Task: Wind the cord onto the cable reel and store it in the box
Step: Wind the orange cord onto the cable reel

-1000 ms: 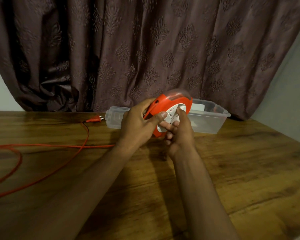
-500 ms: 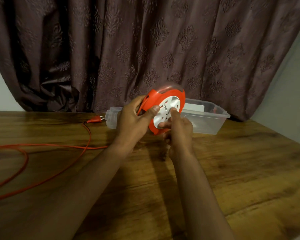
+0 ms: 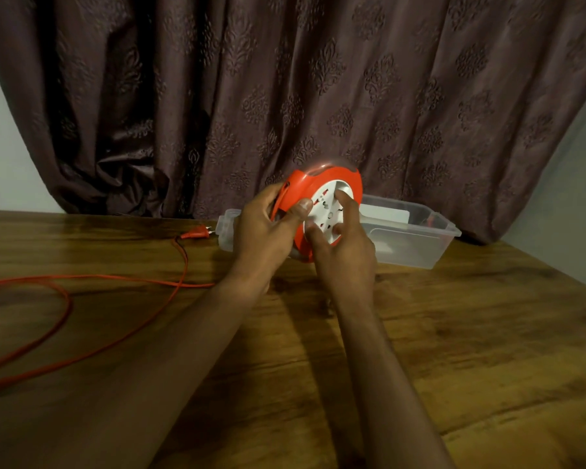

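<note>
I hold an orange cable reel (image 3: 301,186) with a white socket face (image 3: 325,211) upright above the wooden table. My left hand (image 3: 264,231) grips its left rim, thumb on the front edge. My right hand (image 3: 344,252) has thumb and fingers curled on the white centre disc. The orange cord (image 3: 122,277) runs from the reel leftward over the table in a loose loop, and its plug (image 3: 197,233) lies by the clear plastic box (image 3: 420,245) behind the reel.
A dark patterned curtain (image 3: 285,96) hangs behind the table. The wooden table (image 3: 471,333) stretches to the right and toward me. A white object lies inside the box.
The reel's white disc has turned under my right hand's fingers, and the cord loop on the table has shifted a little. My left hand keeps its hold on the rim.
</note>
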